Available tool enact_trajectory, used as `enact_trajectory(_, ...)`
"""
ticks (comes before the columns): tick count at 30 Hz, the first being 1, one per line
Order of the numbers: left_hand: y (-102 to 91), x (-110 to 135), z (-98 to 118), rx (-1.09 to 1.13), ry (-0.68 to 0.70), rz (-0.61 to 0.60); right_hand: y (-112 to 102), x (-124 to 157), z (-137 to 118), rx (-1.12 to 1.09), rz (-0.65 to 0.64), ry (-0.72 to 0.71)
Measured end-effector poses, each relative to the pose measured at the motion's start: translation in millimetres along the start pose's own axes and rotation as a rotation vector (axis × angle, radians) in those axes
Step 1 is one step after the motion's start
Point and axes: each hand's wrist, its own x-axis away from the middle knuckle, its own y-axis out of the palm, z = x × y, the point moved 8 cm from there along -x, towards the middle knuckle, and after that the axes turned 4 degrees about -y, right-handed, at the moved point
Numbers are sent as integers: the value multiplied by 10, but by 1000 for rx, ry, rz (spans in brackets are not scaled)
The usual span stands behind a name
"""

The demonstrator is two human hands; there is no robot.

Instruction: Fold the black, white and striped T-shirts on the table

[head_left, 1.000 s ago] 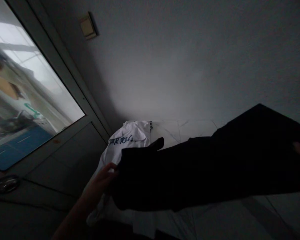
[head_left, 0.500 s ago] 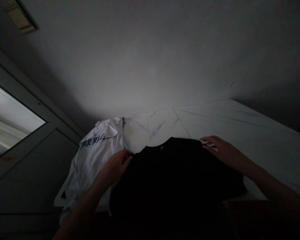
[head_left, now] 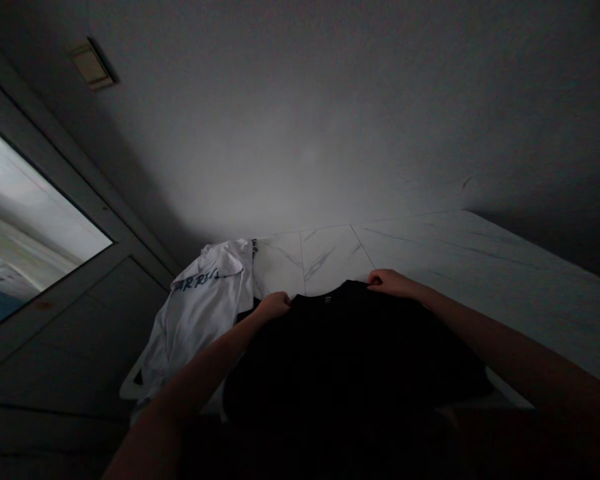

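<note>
A black T-shirt (head_left: pixel 350 353) lies spread on the white marble-patterned table (head_left: pixel 405 250), its neckline toward the wall and a small label inside the collar. My left hand (head_left: pixel 274 305) is closed on the shoulder fabric just left of the neckline. On the other side, my right hand (head_left: pixel 391 283) pinches the shoulder edge right of the neckline. To the left lies a white hooded sweatshirt (head_left: pixel 205 300) with dark lettering, partly behind my left forearm. The shirt's lower part fades into darkness.
A pale wall (head_left: pixel 300 147) rises behind the table. At the left stands a door (head_left: pixel 125 287) with a glass pane, and a switch plate (head_left: pixel 93 65) is on the wall above it. The light is dim.
Both hands have moved inward along the shoulders toward the neckline. My right hand, with fingers apart before, is now closed on the fabric. The view has shifted slightly.
</note>
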Motion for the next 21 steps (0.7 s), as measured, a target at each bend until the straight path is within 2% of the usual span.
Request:
enact_trajectory(2,-7,-62,48,29,11,-10,-96,37,-43,-5,56,-16)
enact_trajectory(4,-99,-106,110,63,38,19,-236,91,-81,0,133,-29)
enact_trajectory(6,-282,-116,189,92,78,83,-412,159,-129,1,218,-48)
enact_trajectory(8,-563,-81,281,145,126,198,-615,235,-203,-7,311,-74)
enact_trajectory(10,-908,-4,369,219,169,359,-859,319,-308,-11,434,-103)
enact_trajectory(13,-1432,142,505,283,232,588,-1339,471,-531,59,713,-132)
enact_trajectory(16,-1955,216,742,222,344,671,-1937,556,-882,221,966,-175)
enact_trajectory(19,-2651,261,1058,49,414,690,-2625,432,-1368,405,1000,-243)
enact_trajectory(21,-3269,404,1269,-37,413,809,-3124,367,-1745,519,1022,-276)
